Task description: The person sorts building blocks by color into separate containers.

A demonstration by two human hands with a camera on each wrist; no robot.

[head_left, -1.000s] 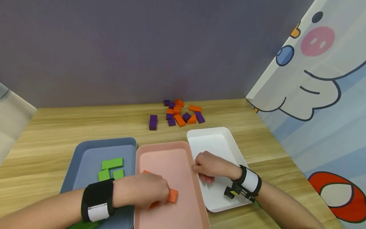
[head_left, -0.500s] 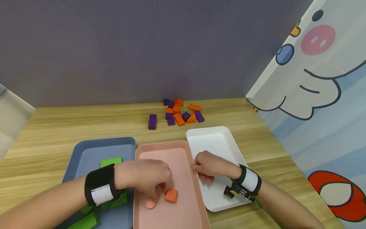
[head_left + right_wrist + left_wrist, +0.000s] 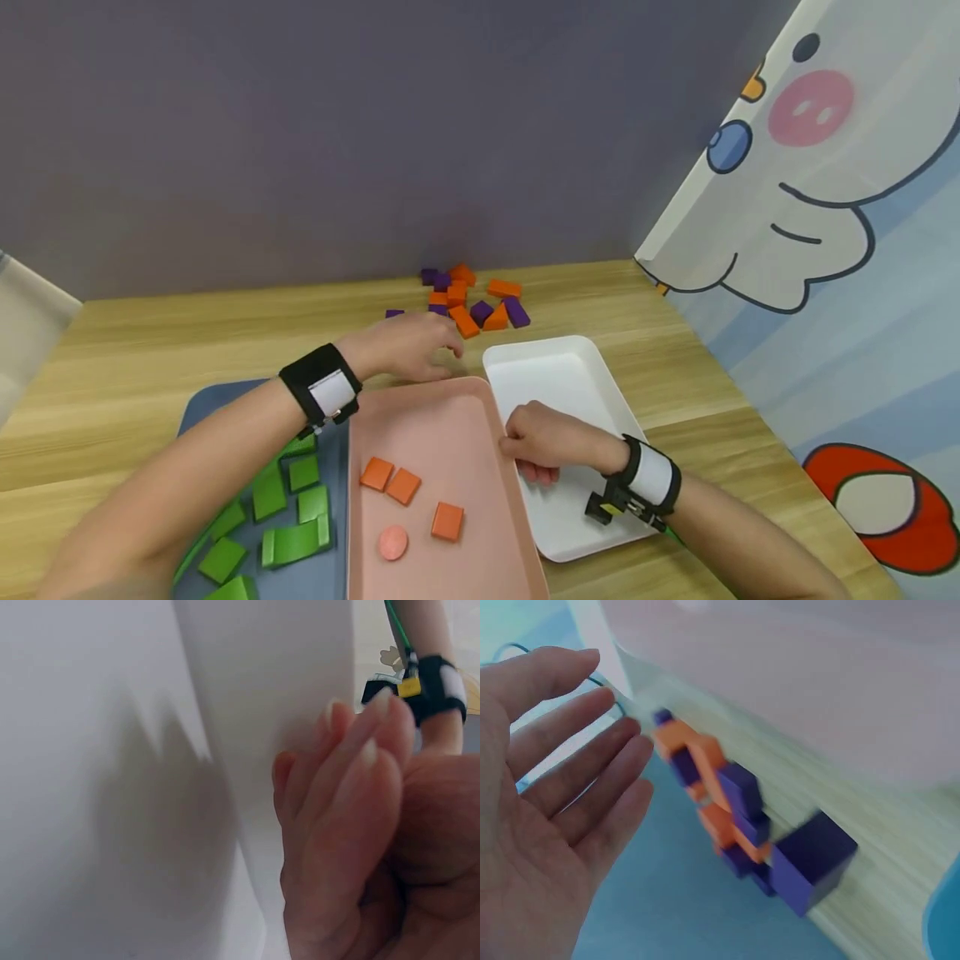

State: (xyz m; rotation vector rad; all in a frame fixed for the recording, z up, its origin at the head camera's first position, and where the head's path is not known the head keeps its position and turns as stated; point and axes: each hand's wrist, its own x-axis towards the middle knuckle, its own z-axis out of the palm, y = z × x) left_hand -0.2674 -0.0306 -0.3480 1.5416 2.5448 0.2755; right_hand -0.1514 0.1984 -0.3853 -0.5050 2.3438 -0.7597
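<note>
My left hand (image 3: pixel 408 346) hovers over the far rim of the pink tray (image 3: pixel 491 533), fingers loosely bent and holding nothing. In the left wrist view its palm faces the camera. Beyond it lies a cluster of orange and purple blocks (image 3: pixel 720 802); the nearest purple block (image 3: pixel 814 862) is partly hidden by the hand in the head view. My right hand (image 3: pixel 547 442) rests at the left rim of the white tray (image 3: pixel 547 354), beside the pink tray. Its fingers are loosely curled, with nothing seen between them in the right wrist view.
Inside the pink tray are orange square blocks (image 3: pixel 447 522) and a salmon-coloured disc (image 3: pixel 392 542). The blue tray (image 3: pixel 217 396) at left holds several green blocks (image 3: pixel 296 542), partly under the left forearm. A grey wall (image 3: pixel 360 150) stands behind the wooden table (image 3: pixel 142 333).
My left hand has left the pink tray and moved forward towards the block cluster, uncovering orange blocks and the disc. The right hand has stayed in place.
</note>
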